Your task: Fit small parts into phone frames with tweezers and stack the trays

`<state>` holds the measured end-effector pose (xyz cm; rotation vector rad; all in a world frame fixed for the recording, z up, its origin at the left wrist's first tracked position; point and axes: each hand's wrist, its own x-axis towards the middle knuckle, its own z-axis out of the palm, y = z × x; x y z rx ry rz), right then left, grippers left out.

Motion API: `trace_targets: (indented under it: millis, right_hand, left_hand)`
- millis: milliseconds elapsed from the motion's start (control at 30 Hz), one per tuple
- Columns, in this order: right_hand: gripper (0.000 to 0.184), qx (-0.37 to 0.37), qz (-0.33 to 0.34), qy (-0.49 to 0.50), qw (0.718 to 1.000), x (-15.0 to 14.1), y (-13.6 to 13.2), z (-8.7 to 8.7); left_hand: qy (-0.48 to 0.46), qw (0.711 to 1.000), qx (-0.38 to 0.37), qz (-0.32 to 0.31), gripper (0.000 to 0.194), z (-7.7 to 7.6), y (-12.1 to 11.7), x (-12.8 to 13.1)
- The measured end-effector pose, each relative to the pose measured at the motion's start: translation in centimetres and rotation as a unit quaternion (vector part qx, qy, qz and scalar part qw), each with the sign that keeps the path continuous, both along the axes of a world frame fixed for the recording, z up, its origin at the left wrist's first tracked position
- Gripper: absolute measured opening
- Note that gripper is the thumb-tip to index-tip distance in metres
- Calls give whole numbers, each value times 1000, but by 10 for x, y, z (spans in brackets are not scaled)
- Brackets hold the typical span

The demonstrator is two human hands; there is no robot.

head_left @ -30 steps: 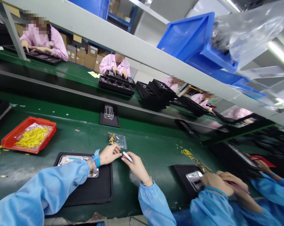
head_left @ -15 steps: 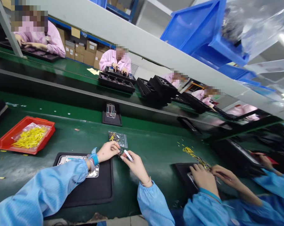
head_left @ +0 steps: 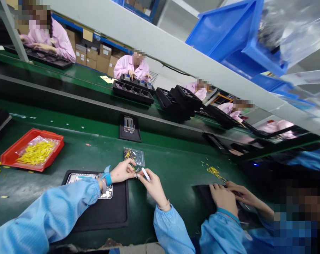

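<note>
My left hand (head_left: 122,171), with a blue wrist strap, pinches a small dark part with a yellow bit (head_left: 136,170) between thumb and fingertips. My right hand (head_left: 154,186) grips a slim white stick (head_left: 146,174), and its fingertips meet the same small part. Just behind the hands lies a clear zip bag (head_left: 139,158) of dark and yellow pieces. Beneath my left forearm, a silver phone frame (head_left: 107,192) rests on a black mat (head_left: 104,215); the sleeve hides much of the frame.
At the left stands a red tray (head_left: 6,157) with yellow strips. Another phone frame (head_left: 128,124) lies on a dark pad farther back. A co-worker's hands (head_left: 223,199) work at the right. Black trays (head_left: 133,93) and people in pink line the far bench.
The view has shifted slightly. My hands stay together, with the fingertips slightly rearranged around the small part. The co-worker's hands at the right have moved, and a blurred person now appears at the right edge.
</note>
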<state>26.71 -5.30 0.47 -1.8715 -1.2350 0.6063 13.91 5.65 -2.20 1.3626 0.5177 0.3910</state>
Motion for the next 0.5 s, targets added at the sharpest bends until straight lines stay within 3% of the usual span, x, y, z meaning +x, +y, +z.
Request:
trace_targets:
  millis: [500]
  right_hand:
    - [28, 1, -34, 76, 996, 0, 4, 1]
  left_hand:
    - [13, 1000, 13, 23, 23, -6, 2, 3]
